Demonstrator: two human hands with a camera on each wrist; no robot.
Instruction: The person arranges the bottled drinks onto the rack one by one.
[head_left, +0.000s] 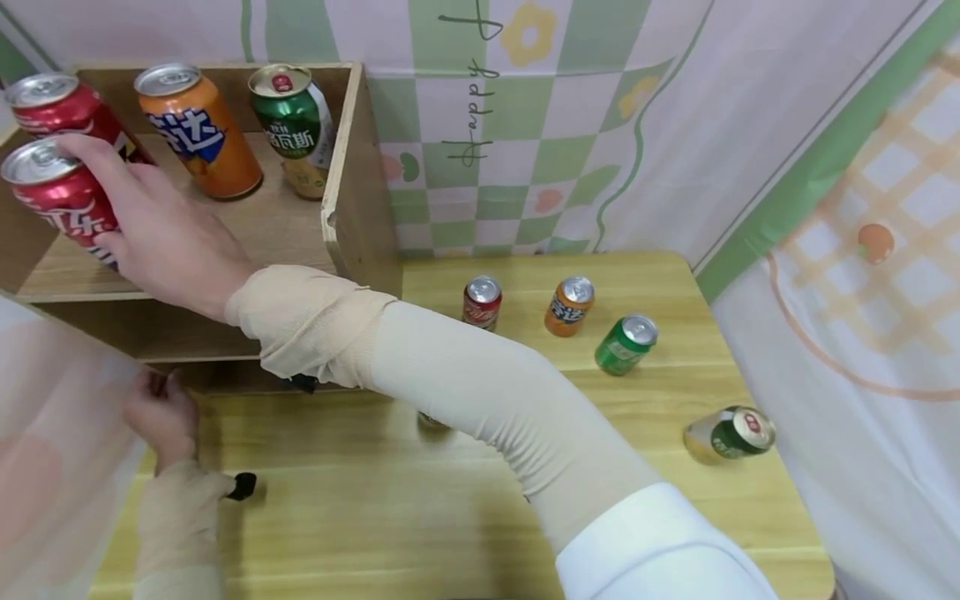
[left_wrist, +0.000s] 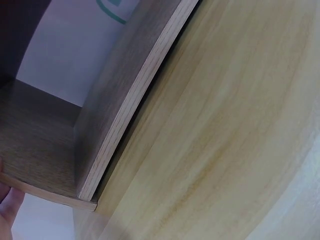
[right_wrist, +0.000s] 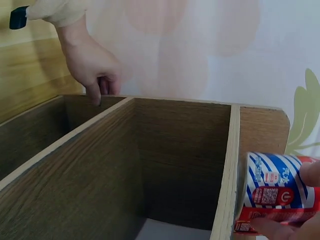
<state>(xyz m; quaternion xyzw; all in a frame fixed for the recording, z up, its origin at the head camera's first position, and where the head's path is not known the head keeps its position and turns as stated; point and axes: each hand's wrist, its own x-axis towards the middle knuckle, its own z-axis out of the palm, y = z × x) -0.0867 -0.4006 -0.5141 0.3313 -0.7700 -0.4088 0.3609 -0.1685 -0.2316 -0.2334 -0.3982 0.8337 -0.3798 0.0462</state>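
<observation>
My right hand grips a red cola can near its top, at the left end of the wooden shelf's upper level. The right wrist view has the can's striped blue-and-white side with its base right at the upper board. Behind it on that level stands another red can, followed to the right by an orange soda can and a green-and-gold can. Lower down, my left hand pinches the edge of the shelf's side panel.
On the wooden table, right of the shelf, stand smaller cans: a red one, an orange one and a green one. A green-and-gold can is near the right edge. My right sleeve partly covers another can.
</observation>
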